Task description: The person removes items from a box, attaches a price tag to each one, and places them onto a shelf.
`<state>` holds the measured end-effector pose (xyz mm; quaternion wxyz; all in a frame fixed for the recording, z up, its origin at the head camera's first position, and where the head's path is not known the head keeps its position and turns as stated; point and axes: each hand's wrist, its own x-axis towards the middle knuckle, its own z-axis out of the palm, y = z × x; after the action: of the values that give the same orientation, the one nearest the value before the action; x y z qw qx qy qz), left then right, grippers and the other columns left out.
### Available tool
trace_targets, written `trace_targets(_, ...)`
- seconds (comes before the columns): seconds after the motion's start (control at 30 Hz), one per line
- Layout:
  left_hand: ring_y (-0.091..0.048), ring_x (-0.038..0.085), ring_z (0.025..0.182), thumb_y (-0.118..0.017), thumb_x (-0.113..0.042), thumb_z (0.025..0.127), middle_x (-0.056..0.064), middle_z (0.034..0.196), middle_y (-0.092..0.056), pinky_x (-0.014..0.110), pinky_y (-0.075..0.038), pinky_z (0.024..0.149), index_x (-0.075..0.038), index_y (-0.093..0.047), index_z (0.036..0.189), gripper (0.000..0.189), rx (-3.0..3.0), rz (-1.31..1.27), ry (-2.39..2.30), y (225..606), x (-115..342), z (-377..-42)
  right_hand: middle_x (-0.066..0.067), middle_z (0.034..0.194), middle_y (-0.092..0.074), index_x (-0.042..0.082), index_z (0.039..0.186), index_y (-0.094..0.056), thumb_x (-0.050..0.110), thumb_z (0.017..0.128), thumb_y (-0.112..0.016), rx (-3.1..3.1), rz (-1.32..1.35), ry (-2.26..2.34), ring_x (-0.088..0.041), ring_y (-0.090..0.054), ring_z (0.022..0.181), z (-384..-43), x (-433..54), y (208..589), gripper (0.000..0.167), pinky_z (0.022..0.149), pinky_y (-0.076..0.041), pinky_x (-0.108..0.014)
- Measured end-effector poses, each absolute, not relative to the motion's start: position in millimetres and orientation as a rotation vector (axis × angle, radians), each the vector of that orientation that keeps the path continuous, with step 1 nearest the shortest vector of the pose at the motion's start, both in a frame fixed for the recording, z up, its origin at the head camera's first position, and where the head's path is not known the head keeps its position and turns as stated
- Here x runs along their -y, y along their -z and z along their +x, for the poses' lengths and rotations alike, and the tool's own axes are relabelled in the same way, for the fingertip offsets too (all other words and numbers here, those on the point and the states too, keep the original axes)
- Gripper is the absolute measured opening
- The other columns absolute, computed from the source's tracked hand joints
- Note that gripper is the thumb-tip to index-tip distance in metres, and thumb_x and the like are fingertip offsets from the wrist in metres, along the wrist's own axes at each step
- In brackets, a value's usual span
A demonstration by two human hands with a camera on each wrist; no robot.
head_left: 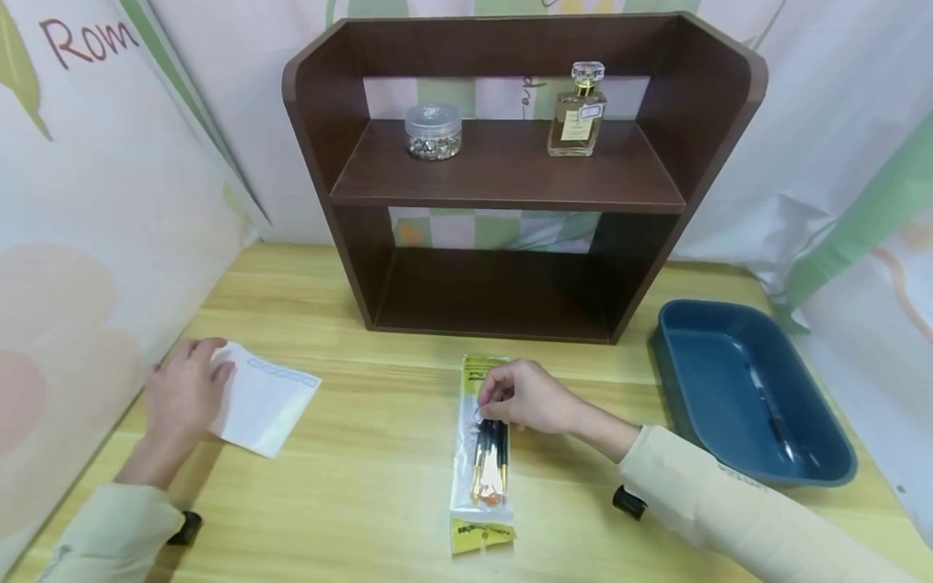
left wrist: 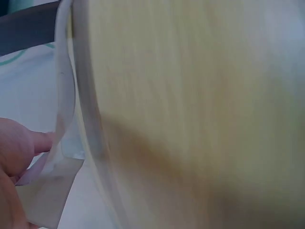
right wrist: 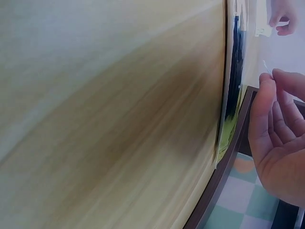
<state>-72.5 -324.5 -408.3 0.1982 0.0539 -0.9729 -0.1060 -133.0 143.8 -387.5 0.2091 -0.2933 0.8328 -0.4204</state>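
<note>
My left hand holds a white sheet of stickers by its left edge, at the left of the table. A row of blue-outlined labels runs along the sheet's far edge. In the left wrist view the thumb and fingers pinch the sheet. My right hand pinches a small white label between thumb and forefinger. That hand is over a clear pack of paintbrushes with yellow ends, lying flat on the table. In the right wrist view the label sticks out from the fingertips, apart from the pack.
A dark brown two-level shelf stands at the back. On its upper board are a clear lidded jar of small silvery pieces and a perfume bottle bearing a small label. A blue bin at right contains a slender brush-like thing.
</note>
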Motion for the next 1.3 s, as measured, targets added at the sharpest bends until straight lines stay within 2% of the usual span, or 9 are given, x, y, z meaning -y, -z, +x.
trace_targets(0.17,-0.056,0.054,0.105,-0.073,-0.012,0.090,0.032,0.121,-0.057,0.073,-0.038,0.084,-0.003,-0.059,0.123,0.037,2.767,0.128,0.233,409,331,-71,0.001,0.076,-0.067,0.010,0.085,-0.069,0.005,0.089,-0.075,-2.359,-0.768,1.135,-0.023,-0.059,0.055,-131,-147,388,0.009,0.042,-0.050,-0.030)
trace_targets(0.3,-0.059,0.056,0.093,-0.075,-0.017,0.088,0.034,0.119,-0.057,0.072,-0.041,0.078,-0.002,-0.059,0.123,0.041,2.843,0.119,0.204,411,334,-71,0.001,0.074,-0.066,0.008,0.084,-0.070,0.004,0.088,-0.076,-2.385,-0.757,1.106,-0.017,-0.055,0.049,-132,-148,389,0.009,0.040,-0.048,-0.029)
trace_targets(0.43,-0.060,0.043,0.065,-0.075,-0.022,0.089,0.034,0.112,-0.059,0.056,-0.048,0.060,-0.002,-0.061,0.120,0.039,2.924,0.099,0.197,411,336,-71,0.004,0.074,-0.065,0.007,0.084,-0.070,0.002,0.085,-0.077,-2.434,-0.801,1.058,-0.013,-0.057,0.056,-133,-149,389,0.008,0.048,-0.051,-0.028)
trace_targets(0.53,-0.057,0.032,0.058,-0.073,-0.024,0.091,0.032,0.107,-0.061,0.044,-0.046,0.050,-0.002,-0.063,0.117,0.036,2.976,0.088,0.212,408,336,-72,0.008,0.074,-0.065,0.010,0.082,-0.070,0.003,0.084,-0.079,-2.486,-0.834,1.009,-0.011,-0.060,0.065,-133,-149,390,0.011,0.058,-0.052,-0.027)
trace_targets(0.73,-0.061,0.034,0.067,-0.070,-0.025,0.094,0.026,0.095,-0.066,0.043,-0.047,0.049,0.001,-0.065,0.113,0.033,3.065,0.092,0.273,401,334,-73,0.011,0.074,-0.065,0.017,0.081,-0.069,0.008,0.083,-0.081,-2.554,-0.836,0.923,-0.009,-0.059,0.068,-134,-148,393,0.015,0.068,-0.051,-0.032)
trace_targets(0.9,-0.066,0.039,0.079,-0.064,-0.029,0.098,0.024,0.103,-0.070,0.043,-0.049,0.054,0.001,-0.065,0.117,0.036,3.057,0.087,0.378,392,314,-73,0.012,0.073,-0.064,0.018,0.082,-0.069,0.010,0.083,-0.081,-2.572,-0.828,0.878,-0.009,-0.058,0.067,-134,-150,394,0.015,0.068,-0.050,-0.033)
trace_targets(0.97,-0.068,0.036,0.080,-0.064,-0.029,0.098,0.021,0.104,-0.071,0.039,-0.049,0.053,-0.001,-0.066,0.117,0.034,3.017,0.057,0.442,388,297,-72,0.012,0.073,-0.063,0.017,0.083,-0.069,0.011,0.083,-0.081,-2.579,-0.825,0.861,-0.009,-0.058,0.067,-133,-150,394,0.014,0.068,-0.049,-0.033)
trace_targets(1.07,-0.068,0.026,0.073,-0.067,-0.024,0.096,0.015,0.098,-0.073,0.033,-0.048,0.050,-0.003,-0.070,0.112,0.027,2.943,-0.022,0.565,385,267,-72,0.011,0.073,-0.063,0.016,0.086,-0.070,0.011,0.083,-0.081,-2.604,-0.825,0.829,-0.008,-0.057,0.066,-132,-151,394,0.013,0.068,-0.049,-0.033)
trace_targets(1.3,-0.061,0.009,0.068,-0.073,-0.023,0.093,0.001,0.091,-0.072,0.030,-0.050,0.055,-0.008,-0.073,0.109,0.022,2.953,-0.148,0.850,394,198,-74,0.008,0.078,-0.067,0.015,0.095,-0.072,0.010,0.085,-0.078,-2.726,-0.861,0.670,-0.007,-0.059,0.068,-126,-154,383,0.012,0.068,-0.052,-0.033)
